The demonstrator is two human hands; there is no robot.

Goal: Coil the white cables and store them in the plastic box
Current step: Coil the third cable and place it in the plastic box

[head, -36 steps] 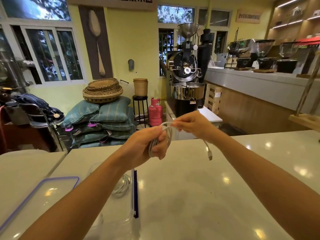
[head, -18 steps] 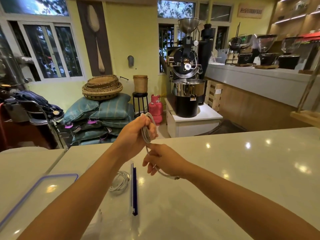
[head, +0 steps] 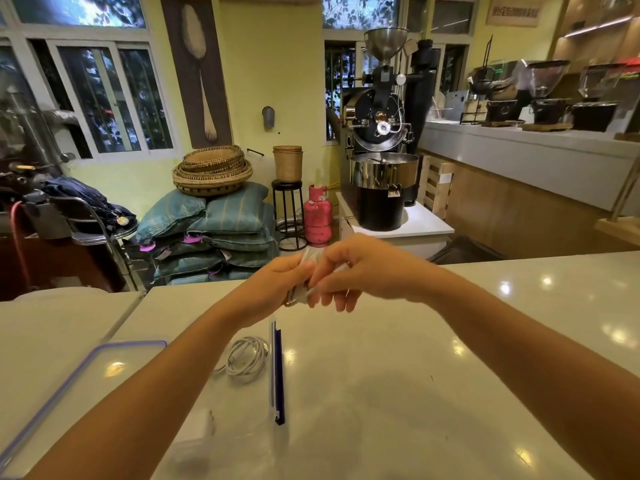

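Above the white counter (head: 398,393), my left hand (head: 282,284) grips a bundle of coiled white cable (head: 309,258). My right hand (head: 356,270) meets it from the right and pinches the cable's loose end against the bundle. Most of the coil is hidden between the two hands. A second coiled white cable (head: 246,358) lies inside the clear plastic box (head: 277,372), whose blue-edged wall stands just right of it. My left forearm covers part of the box.
The box's clear lid (head: 83,372) with a purple rim lies flat at the left. The counter's far edge runs just beyond my hands. Behind it are stacked sacks (head: 214,237), a pink gas cylinder (head: 317,220) and a coffee roaster (head: 381,150).
My right hand rose from below the coil up against my left hand, bringing the cable's loose end onto the bundle. The left hand stays gripping the coil.
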